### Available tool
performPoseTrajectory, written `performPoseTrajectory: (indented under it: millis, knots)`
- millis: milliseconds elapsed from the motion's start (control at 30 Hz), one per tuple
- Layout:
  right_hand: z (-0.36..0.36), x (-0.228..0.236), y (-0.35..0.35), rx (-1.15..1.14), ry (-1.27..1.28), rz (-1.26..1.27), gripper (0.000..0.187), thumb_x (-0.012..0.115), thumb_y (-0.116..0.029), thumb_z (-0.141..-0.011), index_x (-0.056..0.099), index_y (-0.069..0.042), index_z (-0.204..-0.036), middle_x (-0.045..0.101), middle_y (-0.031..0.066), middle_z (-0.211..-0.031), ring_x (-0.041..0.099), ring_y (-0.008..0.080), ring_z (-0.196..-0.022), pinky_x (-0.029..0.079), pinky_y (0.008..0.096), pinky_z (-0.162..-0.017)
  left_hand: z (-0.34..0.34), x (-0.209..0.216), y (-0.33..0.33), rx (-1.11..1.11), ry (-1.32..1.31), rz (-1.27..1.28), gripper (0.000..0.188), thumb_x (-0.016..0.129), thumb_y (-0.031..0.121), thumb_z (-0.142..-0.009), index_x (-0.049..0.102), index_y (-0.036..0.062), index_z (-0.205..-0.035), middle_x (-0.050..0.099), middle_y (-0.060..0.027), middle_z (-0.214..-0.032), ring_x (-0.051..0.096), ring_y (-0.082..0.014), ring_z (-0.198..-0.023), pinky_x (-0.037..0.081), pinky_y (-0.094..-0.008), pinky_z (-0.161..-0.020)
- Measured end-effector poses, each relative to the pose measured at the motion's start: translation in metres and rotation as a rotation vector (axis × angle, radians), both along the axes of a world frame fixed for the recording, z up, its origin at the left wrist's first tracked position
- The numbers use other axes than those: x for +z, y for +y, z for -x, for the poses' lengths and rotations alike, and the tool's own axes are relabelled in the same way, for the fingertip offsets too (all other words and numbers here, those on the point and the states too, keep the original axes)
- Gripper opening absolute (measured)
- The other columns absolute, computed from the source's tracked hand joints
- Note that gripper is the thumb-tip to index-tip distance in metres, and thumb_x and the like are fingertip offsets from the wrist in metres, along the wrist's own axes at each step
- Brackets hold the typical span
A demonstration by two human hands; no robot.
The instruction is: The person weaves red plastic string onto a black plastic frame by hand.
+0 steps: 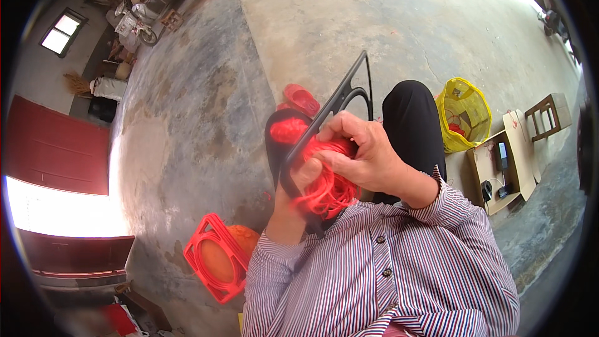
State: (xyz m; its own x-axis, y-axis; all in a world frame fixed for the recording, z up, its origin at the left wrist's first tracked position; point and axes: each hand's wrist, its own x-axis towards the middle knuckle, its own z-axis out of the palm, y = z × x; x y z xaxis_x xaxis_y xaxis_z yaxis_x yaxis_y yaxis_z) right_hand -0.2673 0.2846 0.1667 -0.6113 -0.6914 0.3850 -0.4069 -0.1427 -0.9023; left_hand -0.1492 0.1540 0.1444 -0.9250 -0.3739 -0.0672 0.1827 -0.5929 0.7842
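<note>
Pinches red cord (pixel 331 195) with right hand (pixel 369 153) and grasps the same bundle with left hand (pixel 303 178), just beside a black frame (pixel 337 99), perhaps risking a snarl from loose loops slipping free or catching on its edge.

No readable lettering, labels, numbers or signs, far details perhaps too small for certainty.
</note>
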Motion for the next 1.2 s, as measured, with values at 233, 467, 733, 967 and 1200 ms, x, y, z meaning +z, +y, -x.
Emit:
performPoseTrajectory:
  millis: [233, 467, 733, 967, 1200]
  knots:
    - [0.018, -0.072, 0.002, 0.570, -1.285, 0.368, 0.035, 0.061, -0.018, -0.086, 0.061, -0.001, -0.116, 0.064, 0.0077, -0.115, 0.057, 0.0198, -0.109, 0.039, 0.0382, -0.100, 0.008, 0.031, 0.007, -0.331, 0.132, -0.506, 0.053, 0.054, 0.022, -0.094, 0.039, -0.0095, -0.134, 0.051, -0.0194, -0.132, 0.052, -0.0277, -0.121, 0.041, -0.0405, -0.104]
    - [0.025, -0.057, -0.007, 0.339, -1.381, 0.548, 0.036, 0.063, -0.026, -0.088, 0.061, 0.001, -0.110, 0.066, 0.0121, -0.105, 0.063, 0.0201, -0.095, 0.050, 0.0362, -0.087, 0.003, 0.019, 0.000, -0.452, 0.083, -0.318, 0.070, 0.035, 0.056, -0.096, 0.045, -0.0008, -0.134, 0.058, -0.0206, -0.086, 0.054, -0.0264, -0.064, 0.045, -0.0344, -0.057]
    - [0.037, -0.072, 0.053, 0.254, -0.998, 0.591, 0.058, 0.058, -0.039, -0.077, 0.056, 0.001, -0.120, 0.059, 0.0174, -0.120, 0.053, 0.0338, -0.117, 0.039, 0.0469, -0.101, -0.010, 0.009, -0.036, -0.182, 0.113, -0.092, 0.049, 0.050, 0.042, -0.095, 0.053, 0.0050, -0.127, 0.051, -0.0113, -0.073, 0.043, -0.0149, -0.047, 0.030, -0.0256, -0.037]
    - [0.037, -0.004, 0.089, 0.755, -0.741, 0.873, 0.029, 0.039, -0.039, -0.101, 0.040, -0.010, -0.098, 0.046, -0.0006, -0.052, 0.047, 0.0150, -0.039, 0.041, 0.0328, -0.056, -0.018, 0.008, -0.056, -0.087, 0.081, -0.027, 0.053, 0.062, 0.018, -0.091, 0.040, 0.0136, -0.138, 0.050, -0.0081, -0.071, 0.046, -0.0132, -0.047, 0.035, -0.0237, -0.037]
    - [0.051, -0.062, 0.085, 0.200, -1.225, 0.612, 0.029, 0.039, -0.034, -0.102, 0.049, -0.007, -0.095, 0.042, -0.0039, -0.059, 0.040, 0.0083, -0.049, 0.038, 0.0257, -0.051, -0.023, -0.002, -0.060, -0.111, 0.081, -0.039, 0.049, 0.061, 0.019, -0.092, 0.043, 0.0108, -0.136, 0.050, -0.0080, -0.071, 0.046, -0.0128, -0.047, 0.034, -0.0240, -0.037]
